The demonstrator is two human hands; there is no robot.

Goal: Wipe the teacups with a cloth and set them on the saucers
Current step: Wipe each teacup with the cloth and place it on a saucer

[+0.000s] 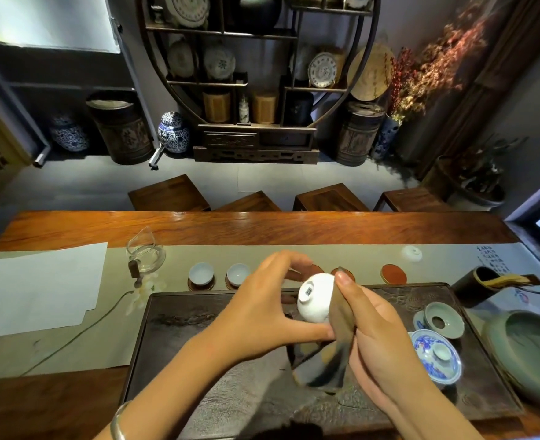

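My left hand (262, 309) grips a white teacup (314, 296) tipped on its side, its marked foot facing me. My right hand (370, 325) presses a brown cloth (329, 354) against the cup's right side, the cloth hanging down below it. Both are above the dark tea tray (230, 392). Two pale teacups (201, 273) (238, 274) stand on saucers beyond the tray's far edge, left of my hands. A bare red saucer (393, 274) lies to the right; two more red saucers (316, 269) (344, 274) are partly hidden behind my hands.
A glass pitcher (145, 253) and white paper (40, 290) sit on the left. On the tray's right stand a blue-patterned lidded bowl (437, 357) and a green strainer (443, 319). A green basin (529, 354) and a dark utensil holder (478, 284) are at far right.
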